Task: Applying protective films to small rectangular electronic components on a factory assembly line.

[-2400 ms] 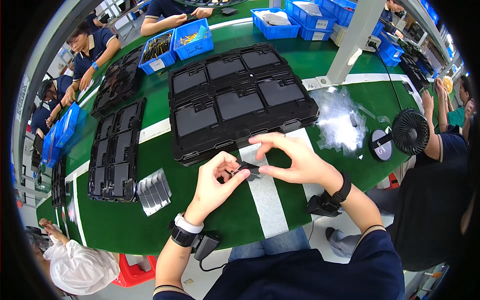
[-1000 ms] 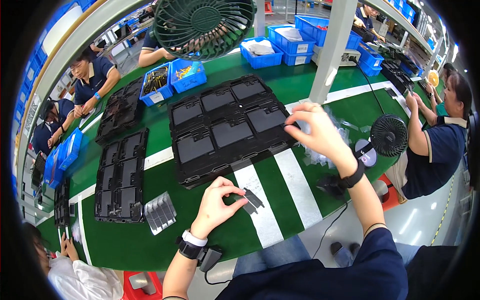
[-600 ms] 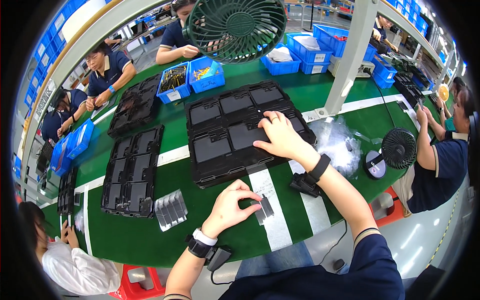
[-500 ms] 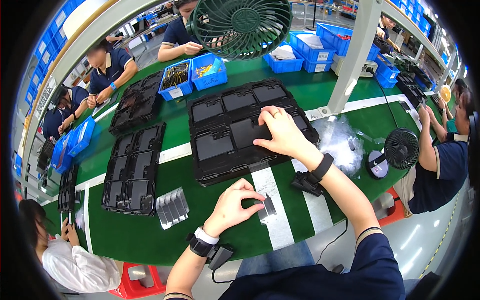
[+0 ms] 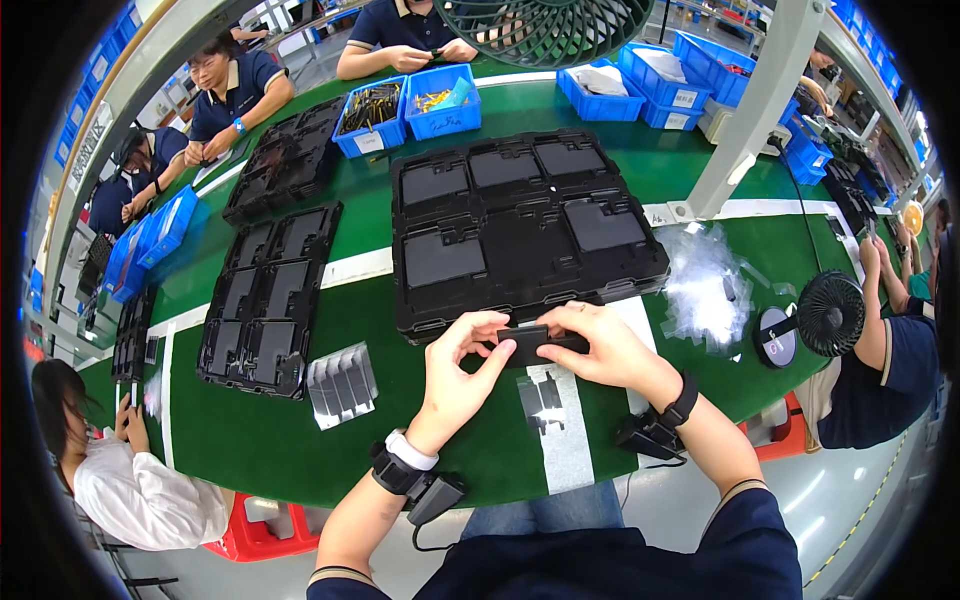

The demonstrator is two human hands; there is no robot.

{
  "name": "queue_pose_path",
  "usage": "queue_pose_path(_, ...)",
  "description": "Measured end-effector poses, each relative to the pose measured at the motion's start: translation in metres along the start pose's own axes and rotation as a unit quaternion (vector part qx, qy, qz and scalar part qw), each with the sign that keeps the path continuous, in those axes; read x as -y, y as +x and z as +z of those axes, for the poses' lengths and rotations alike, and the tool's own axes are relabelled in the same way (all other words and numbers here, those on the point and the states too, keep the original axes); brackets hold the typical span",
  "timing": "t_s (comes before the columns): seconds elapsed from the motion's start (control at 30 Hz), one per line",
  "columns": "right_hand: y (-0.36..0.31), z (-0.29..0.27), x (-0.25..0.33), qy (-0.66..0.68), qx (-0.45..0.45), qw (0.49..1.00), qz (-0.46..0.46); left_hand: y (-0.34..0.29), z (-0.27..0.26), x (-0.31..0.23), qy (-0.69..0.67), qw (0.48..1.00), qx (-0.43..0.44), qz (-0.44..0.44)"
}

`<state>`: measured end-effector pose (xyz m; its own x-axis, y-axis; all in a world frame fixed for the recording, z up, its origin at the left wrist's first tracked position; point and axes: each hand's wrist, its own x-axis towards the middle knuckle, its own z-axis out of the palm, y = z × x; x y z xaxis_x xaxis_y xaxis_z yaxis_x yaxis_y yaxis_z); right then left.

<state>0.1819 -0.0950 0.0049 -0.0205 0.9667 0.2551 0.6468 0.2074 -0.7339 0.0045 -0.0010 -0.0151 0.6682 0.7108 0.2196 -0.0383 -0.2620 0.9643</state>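
Just in front of the large black tray, a flat black panel is held up, tilted nearly edge-on. My right hand grips its right end between thumb and fingers. At the left end my left hand is closed, thumb against the panel; whether a small black strip is also in those fingers is hidden. The tray has a bare lower middle pocket, with black panels in the others. Below my hands, a clear sheet with black strips lies on white tape.
Another strip sheet and a smaller black tray lie left. A pile of clear film and a small fan are right. Blue bins, a grey post and a large fan stand beyond. Co-workers sit around.
My right hand has come back from the tray's lower middle pocket with the black panel. My left hand has lifted from the strip sheet to meet it. The view has shifted slightly.
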Motion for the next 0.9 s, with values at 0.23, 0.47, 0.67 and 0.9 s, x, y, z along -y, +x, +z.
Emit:
queue_pose_path(0.23,-0.001,0.0026,-0.0009,0.051,-0.103,0.993,-0.021,-0.0006,-0.0006,-0.0022,0.018,1.0,-0.009,0.008)
queue_pose_path(0.47,-0.0014,0.008,0.0018,0.025,-0.143,0.988,-0.058,-0.0019,0.0019,-0.0069,0.036,0.998,-0.035,0.027)
queue_pose_path(0.67,0.0005,0.007,0.0035,0.003,-0.159,0.985,-0.07,-0.0019,-0.0022,-0.0062,0.053,0.998,-0.007,0.017)
queue_pose_path(0.9,-0.0007,0.0065,0.0043,-0.005,-0.139,0.988,-0.066,-0.0009,-0.0021,-0.0049,0.028,1.0,0.002,0.004)
